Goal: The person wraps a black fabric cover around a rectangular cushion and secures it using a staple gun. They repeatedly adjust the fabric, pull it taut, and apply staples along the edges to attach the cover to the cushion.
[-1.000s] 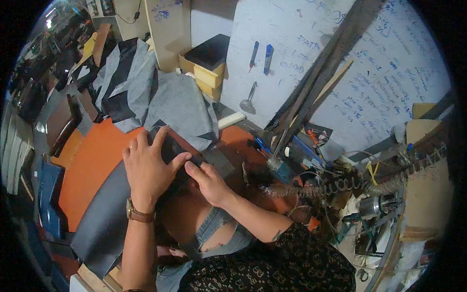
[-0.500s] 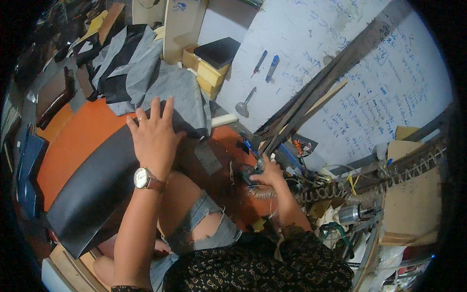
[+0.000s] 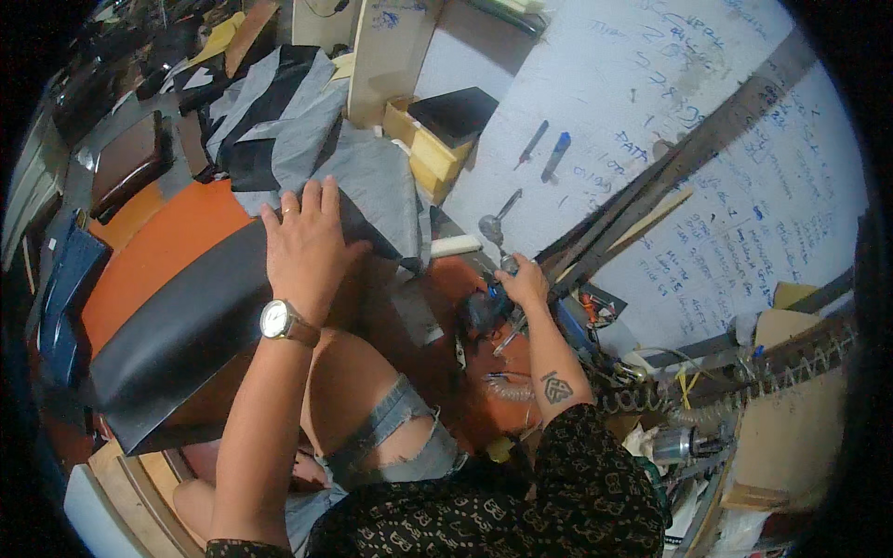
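My left hand [image 3: 305, 240] lies with fingers spread on the upper edge of a long, padded black panel [image 3: 186, 321], which looks like leather or vinyl. The panel is tilted beside my bent knee. To the right, my right hand [image 3: 524, 282] is closed around a dark hand tool with a blue part [image 3: 486, 310]; its exact kind is hard to make out. A clear coiled hose [image 3: 512, 387] lies just below the tool. Grey-and-black fabric pieces [image 3: 307, 139] are heaped beyond my left hand.
The work surface is orange [image 3: 158, 251]. A yellow box [image 3: 430, 158] with a black flat object stands at the back. A white wall with handwriting [image 3: 595, 121] rises on the right, next to a dark slanted bar [image 3: 651, 167]. A metal cylinder [image 3: 672, 442] sits at lower right.
My right hand has closed on the dark tool and raised it upward. My left hand stays on the black panel. The whole view has shifted slightly.
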